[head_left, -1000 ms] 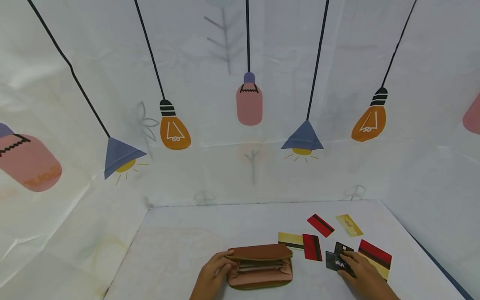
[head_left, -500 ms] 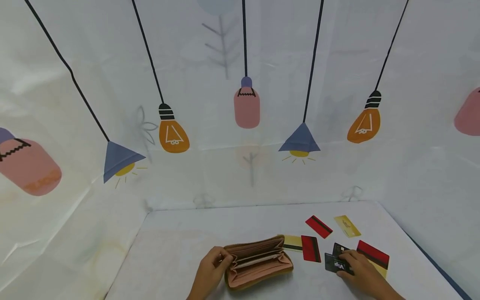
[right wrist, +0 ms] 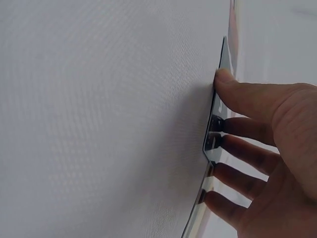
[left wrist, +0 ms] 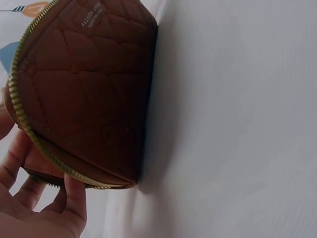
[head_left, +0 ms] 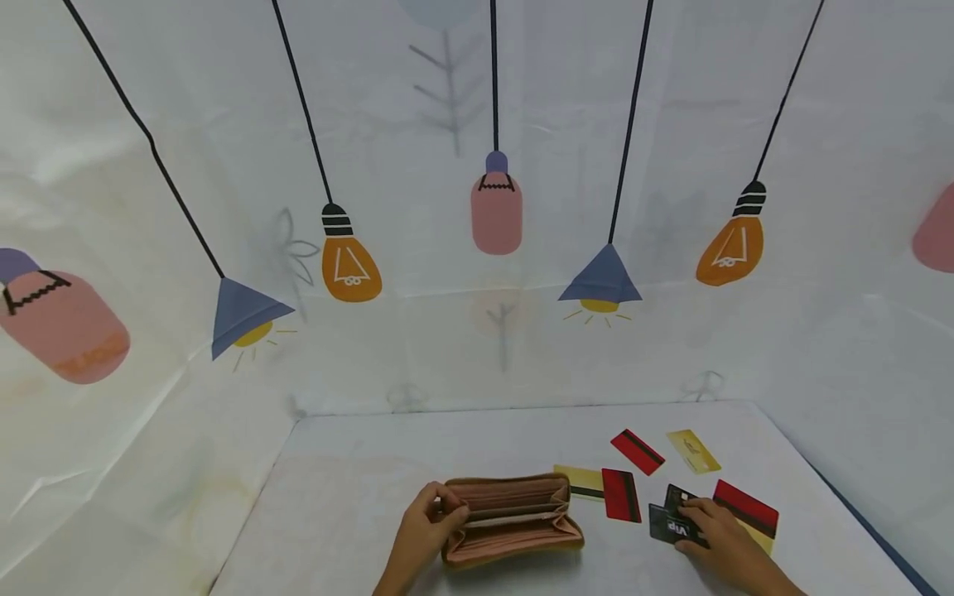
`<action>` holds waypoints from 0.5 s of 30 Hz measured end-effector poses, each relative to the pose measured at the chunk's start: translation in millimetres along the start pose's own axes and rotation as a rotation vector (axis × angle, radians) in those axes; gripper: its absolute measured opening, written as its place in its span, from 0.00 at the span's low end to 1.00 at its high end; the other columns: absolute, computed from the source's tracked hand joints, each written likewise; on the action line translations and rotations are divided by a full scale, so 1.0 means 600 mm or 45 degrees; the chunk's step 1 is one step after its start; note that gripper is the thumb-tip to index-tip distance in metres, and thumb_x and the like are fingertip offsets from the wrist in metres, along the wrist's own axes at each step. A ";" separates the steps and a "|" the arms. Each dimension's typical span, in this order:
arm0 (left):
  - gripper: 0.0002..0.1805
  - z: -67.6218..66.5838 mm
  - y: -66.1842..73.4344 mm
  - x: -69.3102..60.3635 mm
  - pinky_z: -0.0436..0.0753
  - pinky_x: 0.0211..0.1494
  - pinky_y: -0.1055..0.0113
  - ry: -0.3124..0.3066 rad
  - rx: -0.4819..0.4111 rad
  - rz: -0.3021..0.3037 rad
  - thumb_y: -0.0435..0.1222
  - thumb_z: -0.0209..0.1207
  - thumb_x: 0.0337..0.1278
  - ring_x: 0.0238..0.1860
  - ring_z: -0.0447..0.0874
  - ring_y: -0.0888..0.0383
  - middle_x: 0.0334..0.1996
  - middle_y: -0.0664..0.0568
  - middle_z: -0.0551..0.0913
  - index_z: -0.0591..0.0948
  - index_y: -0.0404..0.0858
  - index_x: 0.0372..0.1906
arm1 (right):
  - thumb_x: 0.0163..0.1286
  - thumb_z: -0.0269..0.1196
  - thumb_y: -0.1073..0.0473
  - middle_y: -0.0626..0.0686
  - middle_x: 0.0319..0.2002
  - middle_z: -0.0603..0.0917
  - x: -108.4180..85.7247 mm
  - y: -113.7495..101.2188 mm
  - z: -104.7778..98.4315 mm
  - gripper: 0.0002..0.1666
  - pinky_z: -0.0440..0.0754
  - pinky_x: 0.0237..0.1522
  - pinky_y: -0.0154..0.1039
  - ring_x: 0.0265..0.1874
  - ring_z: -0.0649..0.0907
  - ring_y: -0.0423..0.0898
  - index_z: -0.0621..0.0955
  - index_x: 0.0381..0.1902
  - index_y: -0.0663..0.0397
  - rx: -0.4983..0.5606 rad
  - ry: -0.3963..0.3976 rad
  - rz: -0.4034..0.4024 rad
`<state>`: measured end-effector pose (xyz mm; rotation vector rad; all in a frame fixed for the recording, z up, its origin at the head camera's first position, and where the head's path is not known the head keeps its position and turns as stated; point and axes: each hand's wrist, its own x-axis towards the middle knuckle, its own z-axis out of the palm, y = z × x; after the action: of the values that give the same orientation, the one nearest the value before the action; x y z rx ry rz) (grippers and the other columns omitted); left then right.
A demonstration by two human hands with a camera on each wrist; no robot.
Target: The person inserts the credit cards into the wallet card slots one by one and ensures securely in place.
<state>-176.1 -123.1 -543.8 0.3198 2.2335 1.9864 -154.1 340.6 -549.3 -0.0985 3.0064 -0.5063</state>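
Observation:
My left hand (head_left: 428,530) pinches the left end of a brown zip wallet (head_left: 514,542), thumb inside the opening. The wallet stands unzipped, its pink lining and divided compartments facing me. In the left wrist view, its quilted outer side (left wrist: 89,74) and gold zip (left wrist: 20,104) show beside the fingers. To the right, my right hand (head_left: 726,542) holds a black card (head_left: 671,523) marked "VIP", thumb at its near edge and fingertips on its face. A second black card (head_left: 676,494) lies partly under it. The right wrist view shows the held card (right wrist: 221,106) nearly edge-on.
Between wallet and right hand lie a yellow striped card (head_left: 583,480) and a red card (head_left: 621,495). Farther back are another red card (head_left: 637,451) and a gold card (head_left: 693,451). A red-and-yellow pair (head_left: 749,509) sits behind the right hand. A lamp-printed sheet (head_left: 447,356) backs the white table (head_left: 350,480).
The left hand has tipped and spread the wallet, so its mouth is wider and the lining shows more. My right hand stays at the black cards.

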 end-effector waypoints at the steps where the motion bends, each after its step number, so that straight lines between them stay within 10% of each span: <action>1: 0.20 0.002 -0.003 0.001 0.85 0.32 0.62 -0.005 -0.003 -0.007 0.44 0.67 0.62 0.27 0.85 0.56 0.41 0.40 0.83 0.74 0.33 0.45 | 0.52 0.77 0.47 0.58 0.53 0.80 0.000 0.001 -0.001 0.35 0.82 0.50 0.60 0.48 0.77 0.54 0.82 0.53 0.63 0.009 0.002 0.008; 15: 0.28 0.024 -0.021 0.003 0.77 0.54 0.65 -0.132 0.055 0.071 0.40 0.59 0.71 0.60 0.68 0.49 0.64 0.40 0.64 0.61 0.46 0.69 | 0.43 0.81 0.42 0.62 0.52 0.75 0.026 0.011 -0.020 0.35 0.78 0.46 0.65 0.46 0.72 0.56 0.78 0.42 0.53 0.058 -0.099 0.098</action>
<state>-175.1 -110.0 -557.8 0.4838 2.2292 1.9034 -171.3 349.8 -541.6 0.0005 2.9076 -0.5500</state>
